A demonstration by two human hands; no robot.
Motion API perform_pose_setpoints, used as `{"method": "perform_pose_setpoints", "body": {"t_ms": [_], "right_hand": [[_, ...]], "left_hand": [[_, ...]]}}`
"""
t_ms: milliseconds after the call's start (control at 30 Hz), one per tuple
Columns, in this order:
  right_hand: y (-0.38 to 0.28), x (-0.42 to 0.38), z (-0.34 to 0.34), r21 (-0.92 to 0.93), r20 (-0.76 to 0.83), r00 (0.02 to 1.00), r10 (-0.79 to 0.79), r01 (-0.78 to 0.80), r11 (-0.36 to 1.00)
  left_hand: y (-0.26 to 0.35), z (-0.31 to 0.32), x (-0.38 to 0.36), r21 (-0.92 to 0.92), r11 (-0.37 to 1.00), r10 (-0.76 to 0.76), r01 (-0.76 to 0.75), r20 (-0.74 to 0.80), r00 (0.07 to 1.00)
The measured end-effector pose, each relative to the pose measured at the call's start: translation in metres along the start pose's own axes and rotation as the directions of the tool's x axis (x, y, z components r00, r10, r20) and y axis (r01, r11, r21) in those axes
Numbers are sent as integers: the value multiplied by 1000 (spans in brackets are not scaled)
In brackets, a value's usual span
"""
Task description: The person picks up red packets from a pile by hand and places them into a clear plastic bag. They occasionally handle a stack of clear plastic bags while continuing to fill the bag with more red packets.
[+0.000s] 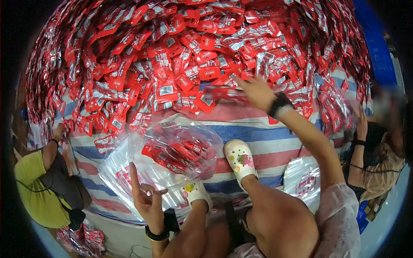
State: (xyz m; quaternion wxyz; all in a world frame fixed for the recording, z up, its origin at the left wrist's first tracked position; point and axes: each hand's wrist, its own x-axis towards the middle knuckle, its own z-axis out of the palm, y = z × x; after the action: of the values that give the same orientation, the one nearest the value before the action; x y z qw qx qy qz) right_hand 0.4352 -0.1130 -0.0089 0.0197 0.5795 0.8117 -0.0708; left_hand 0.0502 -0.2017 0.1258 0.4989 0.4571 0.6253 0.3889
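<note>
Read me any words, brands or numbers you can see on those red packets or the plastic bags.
Red packets: white labels with print, too small and blurred to read.
Clear bag of packets: no readable text.
Flat plastic bags: a red printed mark, blurred, unreadable.
White clog: coloured charms, no lettering.
Nothing can be quoted.

A single head-worn view looks steeply down and forward with a fisheye lens, dark corners ringing the round field. The wearer's own knees and white clogs (240,158) sit close at six o'clock, the striped tarp (258,133) spreads mid-frame, and the heap of red sachets (172,56) curves farthest off toward twelve.
</note>
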Motion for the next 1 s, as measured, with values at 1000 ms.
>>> {"method": "perform_pose_setpoints", "body": {"t_ms": [1000], "right_hand": [[-33,-8,53,284,-2,969,247,-236,929]], "left_hand": [[0,9,-3,62,995,79,-81,30,996]]}}
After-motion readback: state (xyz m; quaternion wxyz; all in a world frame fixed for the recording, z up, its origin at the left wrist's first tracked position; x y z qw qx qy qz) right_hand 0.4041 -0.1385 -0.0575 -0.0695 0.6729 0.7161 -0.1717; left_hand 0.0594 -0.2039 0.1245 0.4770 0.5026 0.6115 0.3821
